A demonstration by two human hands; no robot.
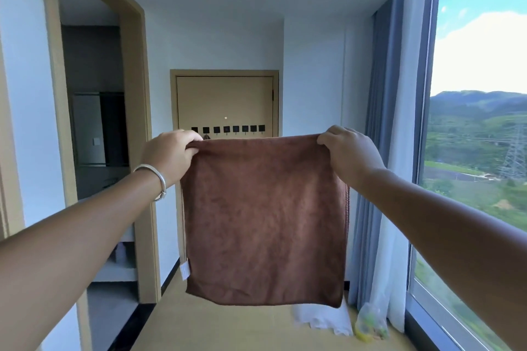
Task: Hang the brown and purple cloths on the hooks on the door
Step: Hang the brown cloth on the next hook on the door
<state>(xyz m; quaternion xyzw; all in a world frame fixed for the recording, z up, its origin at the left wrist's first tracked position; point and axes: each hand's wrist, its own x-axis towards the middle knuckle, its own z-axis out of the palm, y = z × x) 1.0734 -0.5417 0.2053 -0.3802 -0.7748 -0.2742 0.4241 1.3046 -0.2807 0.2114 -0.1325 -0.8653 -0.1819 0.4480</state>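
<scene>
I hold a square brown microfibre cloth (263,219) up in front of me by its two top corners, arms stretched forward. My left hand (168,152) has its fingers curled tight round the bunched left corner, and my right hand (349,151) pinches the right corner the same way, so the top edge runs nearly level between them. The cloth hangs flat and free below my hands, its lower edge clear of the tan floor (242,328). A small white label (184,270) sticks out at its lower left side. A plain silver bangle (155,179) sits on my left wrist.

Straight ahead, at the end of the short passage, is a closed beige wooden door (225,100) carrying a level row of small black square hooks (228,129); the cloth's top edge appears just below that row, though it is well short of the door. Something small and dark may hang under the leftmost hook, but it is too small to tell.

To my left is an open doorway (94,122) into a dim room. To my right hang grey-blue curtains (382,122) beside a tall window (479,122) looking onto green hills. On the floor by the curtains lie a white bundle (322,319) and a clear plastic bag with yellow-green contents (370,322).
</scene>
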